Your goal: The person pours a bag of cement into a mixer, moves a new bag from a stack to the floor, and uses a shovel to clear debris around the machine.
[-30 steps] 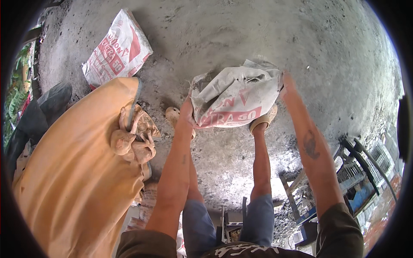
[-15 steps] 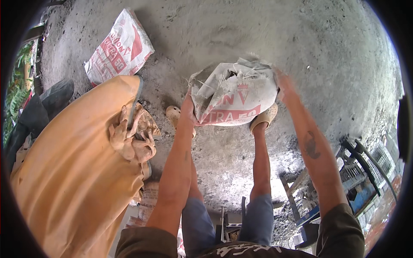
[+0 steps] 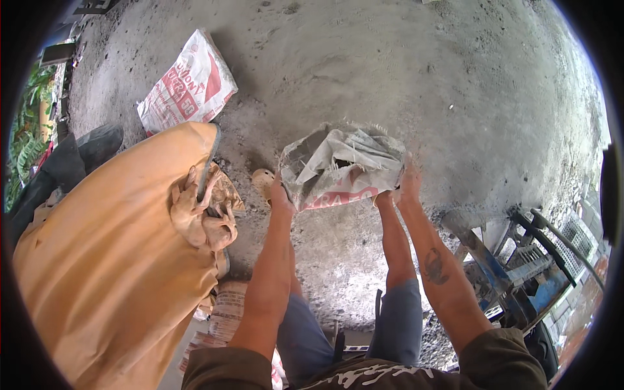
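Observation:
Between my two hands hangs a torn white cement bag (image 3: 351, 166) with red print, its frayed mouth facing up and crumpled, with dark gaps inside. My left hand (image 3: 281, 194) grips its left side, and my right hand (image 3: 407, 179) clasps the right side, slightly blurred. Both arms reach forward, and the bag is over the floor by my feet. One tan clog (image 3: 263, 182) shows left of the bag; the other is mostly hidden behind it. How much the bag contains cannot be seen.
Another white and red cement bag (image 3: 188, 88) lies on the rough grey floor (image 3: 494, 84) at far left. An orange tarp (image 3: 110, 253) carries a pair of dusty gloves (image 3: 201, 218). Metal frames and a white crate (image 3: 577, 237) stand at the right.
The bag and both hands have come nearer to me and tipped, so the torn mouth shows more and the printed front less. My right arm has swung inward.

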Demonstrator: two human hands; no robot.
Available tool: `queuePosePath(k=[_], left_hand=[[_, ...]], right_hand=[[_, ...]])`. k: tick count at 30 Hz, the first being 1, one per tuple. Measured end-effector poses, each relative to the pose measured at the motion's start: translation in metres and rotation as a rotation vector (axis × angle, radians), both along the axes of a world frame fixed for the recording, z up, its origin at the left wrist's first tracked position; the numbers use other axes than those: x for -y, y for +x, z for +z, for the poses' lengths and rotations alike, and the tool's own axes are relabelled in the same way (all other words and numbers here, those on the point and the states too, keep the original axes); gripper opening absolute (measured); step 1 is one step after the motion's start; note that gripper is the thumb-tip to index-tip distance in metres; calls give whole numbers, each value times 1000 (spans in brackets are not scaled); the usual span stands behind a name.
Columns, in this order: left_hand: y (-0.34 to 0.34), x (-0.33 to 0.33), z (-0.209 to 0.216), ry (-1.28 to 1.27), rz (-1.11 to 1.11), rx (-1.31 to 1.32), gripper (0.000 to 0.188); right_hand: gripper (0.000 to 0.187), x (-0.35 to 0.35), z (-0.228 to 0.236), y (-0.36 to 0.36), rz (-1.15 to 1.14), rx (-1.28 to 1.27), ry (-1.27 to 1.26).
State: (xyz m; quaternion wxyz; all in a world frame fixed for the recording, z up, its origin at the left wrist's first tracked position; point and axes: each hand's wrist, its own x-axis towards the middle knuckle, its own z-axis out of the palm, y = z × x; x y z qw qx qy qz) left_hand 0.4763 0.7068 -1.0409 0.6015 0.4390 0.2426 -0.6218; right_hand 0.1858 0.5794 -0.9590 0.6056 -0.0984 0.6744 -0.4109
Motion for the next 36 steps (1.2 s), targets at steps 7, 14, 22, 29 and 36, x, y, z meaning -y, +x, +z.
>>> queuePosePath(k=[7,14,22,29,36], left_hand=[[8,-65,30,133,-67,88,45],[-12,-68,56,46,-424,396,42],[-88,-28,102,147,-422,155,46],[-207,-11,174,-19,-627,433,42],[-394,27,209,-6,-912,482,35]], right_hand=[[43,-95,29,-29,-258,-19,71],[45,-123,31,-54,-319,-189,229],[42,-130,36,-118,-690,110,217],[34,-226,95,-239,-1302,352,100],[52,-369,129,-327,-1400,301,-234]])
